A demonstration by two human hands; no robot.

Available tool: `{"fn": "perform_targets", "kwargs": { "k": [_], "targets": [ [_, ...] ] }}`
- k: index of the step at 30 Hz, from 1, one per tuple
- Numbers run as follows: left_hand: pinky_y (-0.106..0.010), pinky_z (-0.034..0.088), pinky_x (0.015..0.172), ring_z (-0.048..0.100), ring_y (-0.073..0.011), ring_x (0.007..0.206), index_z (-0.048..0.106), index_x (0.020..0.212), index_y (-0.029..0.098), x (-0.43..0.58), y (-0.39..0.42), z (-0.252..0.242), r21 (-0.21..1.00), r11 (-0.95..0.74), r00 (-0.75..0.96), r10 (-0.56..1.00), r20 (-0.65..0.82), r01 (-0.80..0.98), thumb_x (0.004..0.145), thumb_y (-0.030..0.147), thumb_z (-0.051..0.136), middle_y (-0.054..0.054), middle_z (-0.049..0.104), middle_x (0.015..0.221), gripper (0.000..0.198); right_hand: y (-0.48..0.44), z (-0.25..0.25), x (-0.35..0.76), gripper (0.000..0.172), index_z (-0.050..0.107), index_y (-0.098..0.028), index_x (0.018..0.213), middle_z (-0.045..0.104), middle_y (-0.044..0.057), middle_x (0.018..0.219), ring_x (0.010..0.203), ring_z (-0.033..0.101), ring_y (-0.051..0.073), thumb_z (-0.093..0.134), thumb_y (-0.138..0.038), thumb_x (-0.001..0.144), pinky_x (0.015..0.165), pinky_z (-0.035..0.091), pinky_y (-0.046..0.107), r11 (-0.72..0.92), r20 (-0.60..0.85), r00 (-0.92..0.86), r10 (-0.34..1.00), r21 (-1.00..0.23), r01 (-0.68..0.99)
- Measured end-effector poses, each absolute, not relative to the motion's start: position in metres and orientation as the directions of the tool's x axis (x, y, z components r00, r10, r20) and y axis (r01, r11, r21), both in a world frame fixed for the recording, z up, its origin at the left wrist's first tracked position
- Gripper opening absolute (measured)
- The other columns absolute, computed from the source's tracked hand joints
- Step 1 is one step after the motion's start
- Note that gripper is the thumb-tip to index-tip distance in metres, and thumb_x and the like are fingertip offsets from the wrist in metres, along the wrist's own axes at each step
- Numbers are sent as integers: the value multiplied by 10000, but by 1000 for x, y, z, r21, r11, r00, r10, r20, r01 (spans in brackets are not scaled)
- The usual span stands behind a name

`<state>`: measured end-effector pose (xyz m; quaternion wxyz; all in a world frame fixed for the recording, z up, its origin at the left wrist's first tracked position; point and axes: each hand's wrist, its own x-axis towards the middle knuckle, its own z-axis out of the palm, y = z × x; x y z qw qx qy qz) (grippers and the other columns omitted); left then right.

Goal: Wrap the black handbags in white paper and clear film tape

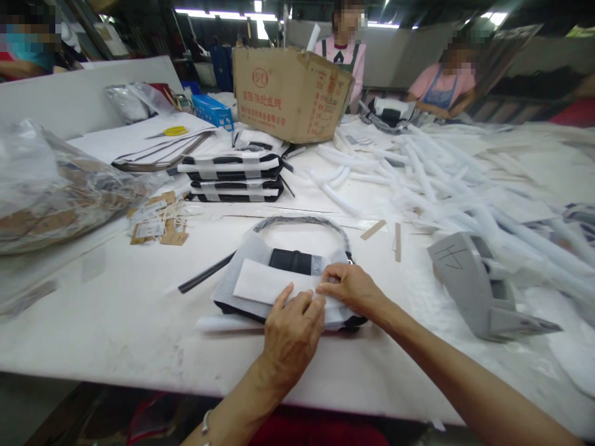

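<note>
A black handbag lies flat before me, its front mostly covered by a thin white wrapping sheet [237, 263]. Its dark flap strap [291, 261] shows through the middle, and the wrapped handle [304, 220] arches away from me. Across the front rests a white foam strip [260, 282]. My left hand [295, 325] presses its outstretched fingers on the strip's lower right part. At the strip's right end, my right hand [351, 288] has thumb and fingers pinched together; what is between them is hidden. A black strap [207, 272] sticks out left of the bag.
Beyond the bag are stacked wrapped bags [235, 179] and a cardboard box [290, 96]. Tags [160, 226] and a plastic sack [60, 186] lie left, yellow-handled scissors [174, 131] farther back. A grey tape dispenser [478, 285] and foam tubes [427, 167] are right. Several people sit or stand beyond.
</note>
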<state>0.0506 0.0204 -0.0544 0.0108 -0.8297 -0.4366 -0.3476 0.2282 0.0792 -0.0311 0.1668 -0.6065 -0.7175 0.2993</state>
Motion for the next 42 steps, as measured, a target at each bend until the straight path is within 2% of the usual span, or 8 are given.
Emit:
{"fn": "perform_targets", "kwargs": {
  "k": [5,10,19,25,28,36,39,42],
  "targets": [
    [-456,467,1050,671,-181,912,600,1072,243,47,19,-54,274,-645,447,720,531,714,952,299,502,-43,693,969,165,87,-30,229,192,661,-217,666,602,-47,604,591,521,123,723,-386,734,540,320,230,33,-176,-180,968,-621,783],
    [-480,438,1073,574,-243,1219,595,1066,204,43,20,-56,138,-718,538,621,569,682,956,283,493,-103,621,1303,169,91,-28,226,203,659,-208,668,589,-48,594,589,508,118,721,-390,734,536,313,229,24,-170,-157,973,-601,799],
    [-505,314,1160,606,-204,1179,583,988,209,40,18,-65,124,-767,580,570,582,629,968,233,471,-59,692,1153,116,79,-30,225,157,675,-217,699,666,-38,694,643,546,113,714,-336,793,610,334,236,267,111,-247,963,-538,800],
    [-484,360,1123,652,-197,1072,550,1144,199,41,22,-70,121,-761,578,577,577,638,951,263,518,-72,699,1120,206,90,-27,221,158,698,-239,731,695,-29,732,700,599,135,718,-384,792,603,338,242,254,34,-270,962,-478,841],
    [-480,376,1104,656,-205,1063,545,1170,199,41,23,-68,114,-755,579,581,572,645,946,266,529,-77,701,1099,234,87,-22,225,156,694,-237,753,703,-13,754,714,605,152,706,-385,800,613,352,252,191,65,-181,981,-442,876],
    [-456,388,1093,668,-200,1053,577,1144,215,40,24,-63,83,-773,581,538,611,629,960,225,487,-55,713,1087,205,9,27,357,331,699,-194,823,697,35,724,656,607,190,595,-509,814,654,439,294,-69,356,383,852,-650,757],
    [-459,386,1097,679,-209,1038,601,1138,224,39,26,-66,49,-779,575,503,645,625,969,221,454,-65,720,1093,224,-26,43,428,328,709,-188,819,702,56,722,685,611,217,587,-490,776,654,438,310,-283,368,584,723,-614,737],
    [-459,386,1093,681,-218,1043,612,1149,229,38,29,-69,18,-785,581,473,662,619,970,225,449,-68,723,1111,242,-43,39,476,281,678,-190,620,669,59,624,646,589,212,614,-441,729,610,421,308,-408,263,646,716,-594,694]
  ]
}}
